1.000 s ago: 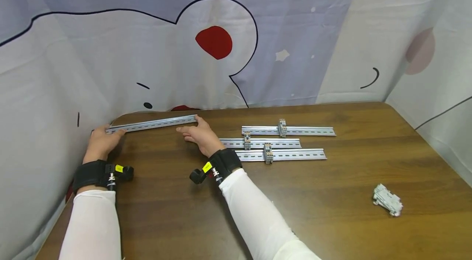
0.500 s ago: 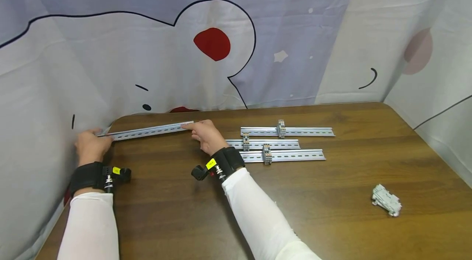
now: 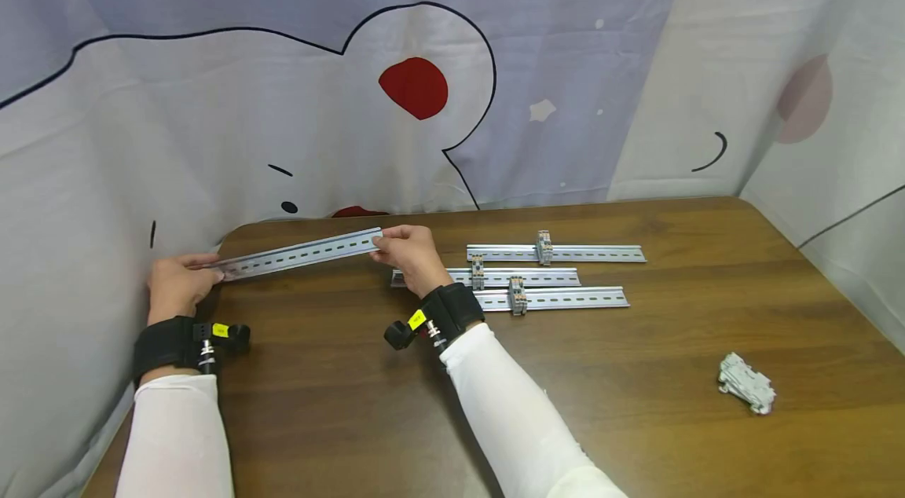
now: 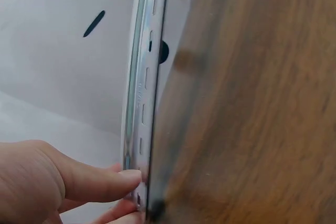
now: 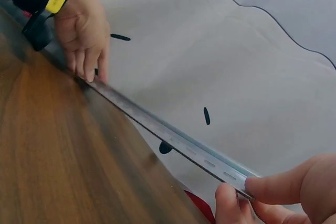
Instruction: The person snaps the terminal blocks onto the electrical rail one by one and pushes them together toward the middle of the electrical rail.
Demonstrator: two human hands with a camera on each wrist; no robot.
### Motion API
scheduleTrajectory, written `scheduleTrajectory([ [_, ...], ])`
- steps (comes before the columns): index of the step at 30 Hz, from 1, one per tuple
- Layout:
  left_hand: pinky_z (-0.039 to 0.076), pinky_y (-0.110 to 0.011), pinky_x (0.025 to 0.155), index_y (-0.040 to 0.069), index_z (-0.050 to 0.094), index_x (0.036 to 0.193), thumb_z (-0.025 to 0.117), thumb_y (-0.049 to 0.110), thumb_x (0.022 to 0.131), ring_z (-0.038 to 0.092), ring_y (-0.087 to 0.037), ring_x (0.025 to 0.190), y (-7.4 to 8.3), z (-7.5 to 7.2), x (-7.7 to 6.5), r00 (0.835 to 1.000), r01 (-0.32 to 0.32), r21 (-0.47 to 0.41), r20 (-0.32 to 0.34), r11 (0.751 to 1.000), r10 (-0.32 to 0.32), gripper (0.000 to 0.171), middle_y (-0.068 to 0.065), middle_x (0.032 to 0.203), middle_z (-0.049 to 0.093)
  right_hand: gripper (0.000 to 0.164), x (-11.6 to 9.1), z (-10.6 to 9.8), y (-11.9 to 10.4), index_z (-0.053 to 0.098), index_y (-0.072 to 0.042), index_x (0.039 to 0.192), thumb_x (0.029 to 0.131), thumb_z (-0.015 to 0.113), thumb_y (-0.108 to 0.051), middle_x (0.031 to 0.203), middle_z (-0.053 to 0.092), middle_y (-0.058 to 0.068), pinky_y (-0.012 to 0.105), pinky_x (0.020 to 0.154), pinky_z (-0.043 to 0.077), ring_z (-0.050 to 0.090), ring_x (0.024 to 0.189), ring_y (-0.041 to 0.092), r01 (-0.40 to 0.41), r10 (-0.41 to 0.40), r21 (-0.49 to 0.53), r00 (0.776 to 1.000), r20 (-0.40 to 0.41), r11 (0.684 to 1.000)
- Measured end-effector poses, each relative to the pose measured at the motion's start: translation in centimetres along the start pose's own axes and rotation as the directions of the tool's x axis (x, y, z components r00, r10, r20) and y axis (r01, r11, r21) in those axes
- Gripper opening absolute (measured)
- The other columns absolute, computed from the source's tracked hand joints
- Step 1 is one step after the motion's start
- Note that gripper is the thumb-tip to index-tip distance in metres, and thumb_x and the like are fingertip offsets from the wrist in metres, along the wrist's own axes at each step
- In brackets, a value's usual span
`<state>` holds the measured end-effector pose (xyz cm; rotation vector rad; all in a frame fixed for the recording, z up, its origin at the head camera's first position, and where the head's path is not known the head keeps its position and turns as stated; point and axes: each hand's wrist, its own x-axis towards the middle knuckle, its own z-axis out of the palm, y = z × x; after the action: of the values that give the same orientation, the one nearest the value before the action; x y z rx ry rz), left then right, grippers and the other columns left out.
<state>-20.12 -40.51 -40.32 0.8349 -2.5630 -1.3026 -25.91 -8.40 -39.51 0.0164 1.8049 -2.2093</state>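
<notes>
A slotted metal DIN rail (image 3: 300, 254) is held between both hands at the back left of the table, its right end a little higher in the head view. My left hand (image 3: 178, 283) pinches its left end; the left wrist view shows the thumb (image 4: 118, 183) on the face of the rail (image 4: 140, 98). At the other end, my right hand (image 3: 413, 256) pinches the rail between thumb and fingers. In the right wrist view the thumb (image 5: 278, 186) lies on top of the rail (image 5: 173, 137) and fingers curl below.
Right of the hands lie three more DIN rails: a back one (image 3: 601, 253), a middle one (image 3: 544, 276) and a front one (image 3: 583, 297). Each carries small grey terminal blocks (image 3: 544, 247). A loose pale grey block cluster (image 3: 746, 382) lies at the right. Curtains border the wooden table (image 3: 339, 404).
The right hand, earlier spread by the rail's right end, now pinches it. The left hand moved slightly left and toward the front. The rail's slotted face has turned more toward the head camera.
</notes>
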Motion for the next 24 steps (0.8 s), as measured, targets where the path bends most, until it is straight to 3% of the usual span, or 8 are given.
scheduleTrajectory([
  [3,0.039,-0.053,0.101,0.005,0.051,0.141,0.064,0.005,0.088,0.038,-0.041,0.131,0.1,-0.4,-0.3,0.999,0.031,-0.017,0.019,0.999,-0.031,0.054,-0.027,0.149,0.038,0.017,-0.4,0.1,-0.1,0.065,0.004,0.104,0.088,0.068,0.003,0.092,0.065,0.012,0.028,0.076,0.058,0.071,0.071,0.018,-0.011,0.011,0.034,1.000,-0.003,0.999],
  [7,0.046,-0.042,0.083,0.006,0.053,0.140,0.067,0.014,0.089,0.048,-0.033,0.117,0.7,-0.9,-1.0,1.000,0.015,-0.023,0.019,1.000,-0.014,0.053,-0.026,0.144,0.046,0.021,-1.1,-0.1,-0.6,0.063,0.004,0.107,0.087,0.065,0.009,0.095,0.062,0.015,0.029,0.074,0.058,0.069,0.069,0.017,0.011,-0.013,0.086,1.000,0.020,0.996],
  [12,0.052,-0.021,0.072,0.000,0.057,0.135,0.070,0.017,0.090,0.064,-0.006,0.084,2.4,-1.4,-2.1,0.990,-0.131,-0.082,0.036,0.988,0.134,0.049,-0.016,0.120,0.063,0.037,-2.2,-2.1,-2.3,0.062,-0.003,0.123,0.090,0.057,0.012,0.101,0.056,0.016,0.033,0.079,0.058,0.066,0.074,0.022,0.081,-0.085,0.047,0.992,0.092,0.996],
  [15,0.055,-0.030,0.085,0.001,0.059,0.133,0.073,0.029,0.088,0.070,-0.007,0.082,3.5,-1.6,-2.8,0.972,-0.194,-0.102,0.113,0.976,0.205,0.054,-0.003,0.106,0.066,0.039,-3.0,-4.1,-3.5,0.061,0.000,0.127,0.091,0.053,0.013,0.099,0.053,0.017,0.038,0.087,0.055,0.067,0.079,0.025,0.110,-0.109,0.001,0.984,0.139,0.994],
  [17,0.046,-0.045,0.100,0.003,0.060,0.132,0.075,0.038,0.085,0.066,-0.017,0.101,4.3,-1.7,-3.3,0.951,-0.228,-0.087,0.195,0.970,0.241,0.060,-0.002,0.104,0.068,0.036,-3.6,-5.7,-4.3,0.061,0.004,0.126,0.093,0.053,0.011,0.102,0.056,0.017,0.042,0.091,0.053,0.068,0.082,0.025,0.135,-0.126,-0.047,0.979,0.161,0.990],
  [20,0.037,-0.057,0.101,0.009,0.062,0.131,0.076,0.048,0.080,0.051,-0.030,0.120,5.9,-1.9,-4.4,0.896,-0.299,-0.043,0.330,0.953,0.296,0.066,-0.007,0.111,0.070,0.031,-5.2,-8.7,-5.6,0.062,0.006,0.123,0.094,0.055,0.007,0.111,0.062,0.017,0.043,0.095,0.051,0.070,0.084,0.023,0.186,-0.159,-0.149,0.972,0.176,0.971],
  [22,0.043,-0.050,0.096,0.012,0.063,0.130,0.076,0.049,0.079,0.051,-0.032,0.118,7.0,-1.8,-5.3,0.841,-0.377,-0.029,0.409,0.926,0.355,0.065,-0.011,0.113,0.070,0.029,-6.5,-11.0,-6.3,0.063,0.003,0.123,0.094,0.058,0.001,0.114,0.066,0.019,0.042,0.096,0.050,0.071,0.087,0.023,0.219,-0.177,-0.231,0.966,0.188,0.948],
  [24,0.048,-0.037,0.081,0.016,0.065,0.128,0.077,0.049,0.079,0.055,-0.027,0.103,8.1,-1.5,-6.4,0.790,-0.460,-0.004,0.456,0.888,0.411,0.060,-0.011,0.107,0.068,0.031,-7.9,-13.3,-6.7,0.063,-0.003,0.124,0.093,0.064,-0.006,0.110,0.069,0.020,0.039,0.096,0.050,0.071,0.092,0.027,0.247,-0.187,-0.314,0.960,0.210,0.917],
])
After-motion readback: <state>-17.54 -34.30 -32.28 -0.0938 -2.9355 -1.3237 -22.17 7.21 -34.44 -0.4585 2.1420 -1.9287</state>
